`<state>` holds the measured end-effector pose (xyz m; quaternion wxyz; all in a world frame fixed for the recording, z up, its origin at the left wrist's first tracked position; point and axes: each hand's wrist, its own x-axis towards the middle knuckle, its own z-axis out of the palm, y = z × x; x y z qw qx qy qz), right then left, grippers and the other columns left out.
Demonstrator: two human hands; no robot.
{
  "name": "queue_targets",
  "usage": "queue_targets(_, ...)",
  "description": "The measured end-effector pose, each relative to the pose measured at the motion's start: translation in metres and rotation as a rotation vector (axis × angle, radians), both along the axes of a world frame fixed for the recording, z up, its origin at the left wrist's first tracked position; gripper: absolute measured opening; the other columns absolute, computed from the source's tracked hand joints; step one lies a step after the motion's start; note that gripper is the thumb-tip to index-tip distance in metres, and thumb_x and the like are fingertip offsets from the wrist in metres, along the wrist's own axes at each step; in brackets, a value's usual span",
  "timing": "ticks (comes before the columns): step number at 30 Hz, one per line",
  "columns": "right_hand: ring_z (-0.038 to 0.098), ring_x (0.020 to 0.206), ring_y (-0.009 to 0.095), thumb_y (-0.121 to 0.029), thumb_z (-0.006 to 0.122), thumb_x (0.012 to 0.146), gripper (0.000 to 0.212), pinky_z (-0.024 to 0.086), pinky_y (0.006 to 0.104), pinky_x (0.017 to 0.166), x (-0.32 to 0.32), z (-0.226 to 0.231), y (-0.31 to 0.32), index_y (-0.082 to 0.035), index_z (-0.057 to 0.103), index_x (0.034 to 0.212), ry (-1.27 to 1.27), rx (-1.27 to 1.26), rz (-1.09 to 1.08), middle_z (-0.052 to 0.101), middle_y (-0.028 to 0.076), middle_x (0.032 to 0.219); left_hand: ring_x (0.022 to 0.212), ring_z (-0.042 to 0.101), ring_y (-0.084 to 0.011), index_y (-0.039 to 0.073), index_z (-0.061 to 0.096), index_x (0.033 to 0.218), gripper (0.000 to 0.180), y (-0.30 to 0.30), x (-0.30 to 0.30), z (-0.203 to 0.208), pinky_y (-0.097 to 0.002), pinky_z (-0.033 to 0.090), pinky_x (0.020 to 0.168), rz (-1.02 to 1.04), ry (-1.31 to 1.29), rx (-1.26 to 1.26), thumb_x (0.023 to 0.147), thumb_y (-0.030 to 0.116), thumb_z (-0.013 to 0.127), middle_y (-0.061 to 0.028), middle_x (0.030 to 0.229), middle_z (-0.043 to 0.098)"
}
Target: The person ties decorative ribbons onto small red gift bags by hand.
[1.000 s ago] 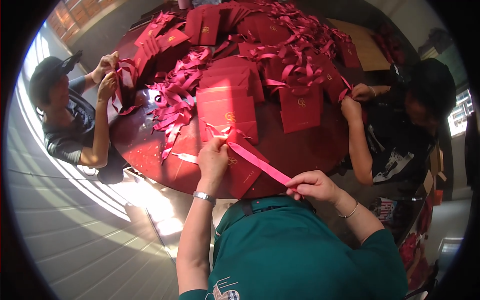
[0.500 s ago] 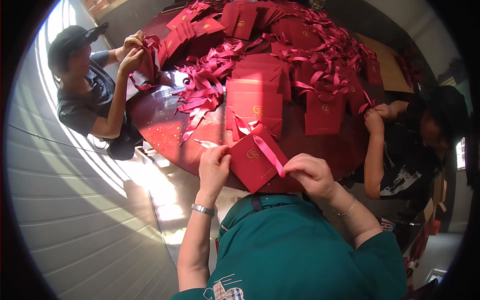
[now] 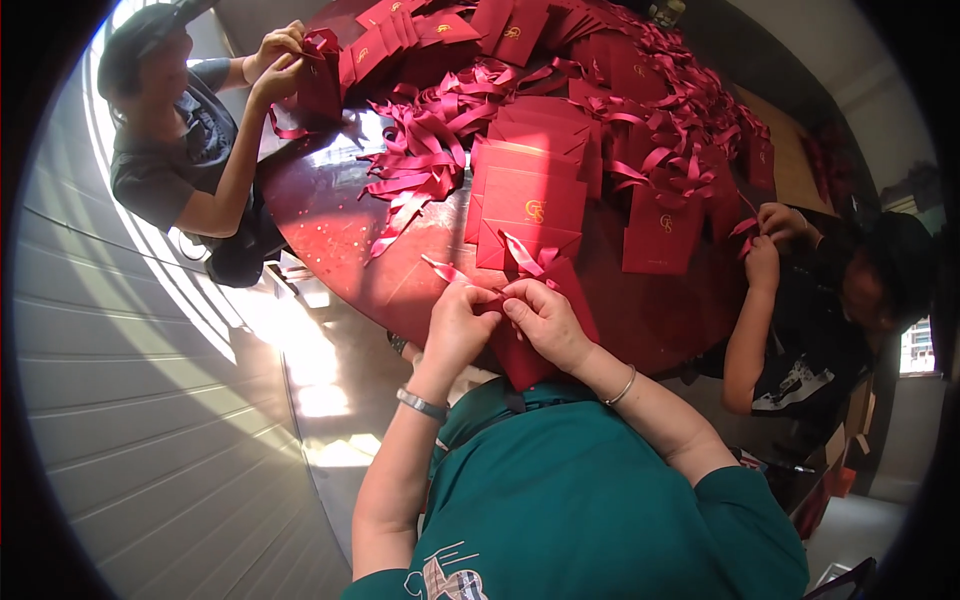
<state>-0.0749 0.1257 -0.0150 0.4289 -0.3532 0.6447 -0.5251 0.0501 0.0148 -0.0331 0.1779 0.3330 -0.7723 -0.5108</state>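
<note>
A small red paper gift bag (image 3: 522,362) with gold printing lies tilted at the table's near edge, largely hidden by my hands. A pink-red ribbon (image 3: 528,256) loops over its top, and one loose ribbon end sticks out beyond my left hand. My left hand (image 3: 464,326) and my right hand (image 3: 546,322) meet over the bag, fingertips almost touching. Both are closed in a pinch on the ribbon, of which only a short piece shows between them. Just beyond stands a row of upright red gift bags (image 3: 532,200).
Loose ribbons (image 3: 418,180) lie heaped left of the row. More ribboned bags (image 3: 664,230) cover the dark red round table (image 3: 345,265). A co-worker at the left handles a bag (image 3: 320,80); another at the right works on a ribbon (image 3: 745,230).
My right hand has moved left with the ribbon and now meets my left hand over the bag. At the left, the co-worker's bag has come upright.
</note>
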Motion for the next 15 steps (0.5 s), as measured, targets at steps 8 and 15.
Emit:
queue_targets(8,0.057,0.068,0.006,-0.01,0.062,0.092,0.012,0.048,0.0217,0.062,-0.011,-0.017,0.001,0.0,0.064,0.099,0.521,-0.266,-0.007,0.064,0.001,0.081,0.072,0.063,-0.0167,-0.002,0.068,0.093,0.017,-0.017,-0.009,-0.007,-0.0301,0.05,0.067,-0.001,-0.128,0.3,0.089,0.012,0.059,-0.0093,0.079,0.067)
queue_targets(15,0.068,0.077,0.027,-0.011,0.066,0.085,0.012,0.052,0.0342,0.075,-0.01,-0.001,0.002,-0.002,0.067,0.092,0.519,-0.022,-0.048,0.069,0.015,0.087,0.081,0.066,-0.027,-0.005,0.065,0.094,0.023,-0.016,-0.014,-0.006,-0.0369,0.049,0.075,0.04,-0.189,0.194,0.09,0.016,0.056,-0.0185,0.083,0.067)
